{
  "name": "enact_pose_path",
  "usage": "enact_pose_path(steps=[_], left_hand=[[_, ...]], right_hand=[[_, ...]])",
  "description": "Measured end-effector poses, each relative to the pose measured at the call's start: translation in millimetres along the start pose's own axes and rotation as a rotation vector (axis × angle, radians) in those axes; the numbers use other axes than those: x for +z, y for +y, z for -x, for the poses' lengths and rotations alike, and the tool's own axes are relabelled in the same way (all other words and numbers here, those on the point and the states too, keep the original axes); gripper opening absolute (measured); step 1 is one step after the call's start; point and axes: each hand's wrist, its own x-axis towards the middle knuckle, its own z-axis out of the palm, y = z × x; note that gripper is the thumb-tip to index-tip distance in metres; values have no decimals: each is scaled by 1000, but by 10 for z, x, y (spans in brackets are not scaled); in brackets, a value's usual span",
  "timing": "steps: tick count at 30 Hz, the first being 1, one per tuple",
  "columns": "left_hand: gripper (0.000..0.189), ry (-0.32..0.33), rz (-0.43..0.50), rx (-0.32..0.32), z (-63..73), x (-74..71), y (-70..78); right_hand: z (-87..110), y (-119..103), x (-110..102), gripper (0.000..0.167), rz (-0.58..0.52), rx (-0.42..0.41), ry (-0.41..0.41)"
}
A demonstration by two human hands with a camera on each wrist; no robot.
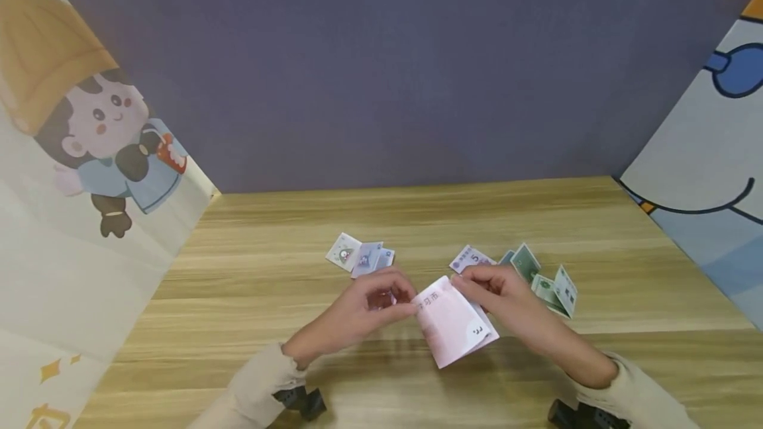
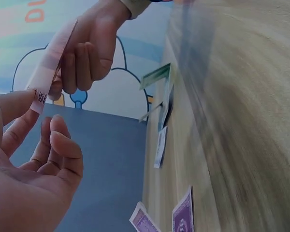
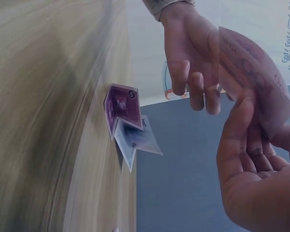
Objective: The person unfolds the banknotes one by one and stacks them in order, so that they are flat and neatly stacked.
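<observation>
- Head: I see green notes [image 1: 526,261] partly behind the right hand [image 1: 505,290]; it and the left hand [image 1: 362,300] pinch a folded pink play-money note [image 1: 454,325] above the worktop [image 1: 280,237].
- Left wrist: I get that note nearly edge-on, dark characters at its held end.
- Right wrist: I see a creased purple note [image 3: 127,105] beside a pale-blue note [image 3: 137,141]; the pink one curves.

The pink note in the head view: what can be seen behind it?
Behind the pink note, the table shows beyond its edges; a folded flap peeks out right. What the note covers cannot be seen.
</observation>
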Motion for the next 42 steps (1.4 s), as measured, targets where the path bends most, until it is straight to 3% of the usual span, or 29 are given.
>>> enact_pose_path(steps=[8, 13, 16, 20, 23, 27, 30, 35, 39, 42], left_hand=[[7, -30, 31, -44, 10, 51, -3], [3, 35, -112, -37, 19, 113, 29], [5, 89, -258, 23, 37, 166, 86], [10, 157, -426, 161, 54, 232, 157], [13, 209, -520, 250, 57, 263, 198], [11, 217, -590, 290, 64, 269, 254], [7, 180, -616, 258, 91, 229, 295], [12, 102, -627, 185, 161, 96, 360], [9, 17, -526, 177, 182, 28, 330], [8, -53, -427, 84, 179, 15, 253]], right_hand=[[13, 34, 53, 23, 87, 37, 25], [56, 66, 66, 16, 224, -59, 129], [103, 46, 75, 23, 365, -170, 177], [175, -15, 110, 28, 522, -360, 206], [224, -80, 147, 25, 528, -468, 208], [284, -173, 188, 28, 479, -525, 228], [342, -224, 186, 30, 389, -500, 250], [458, -265, 136, 23, 221, -335, 283], [508, -226, 106, 16, 200, -251, 291], [510, -137, 84, 13, 242, -153, 247]])
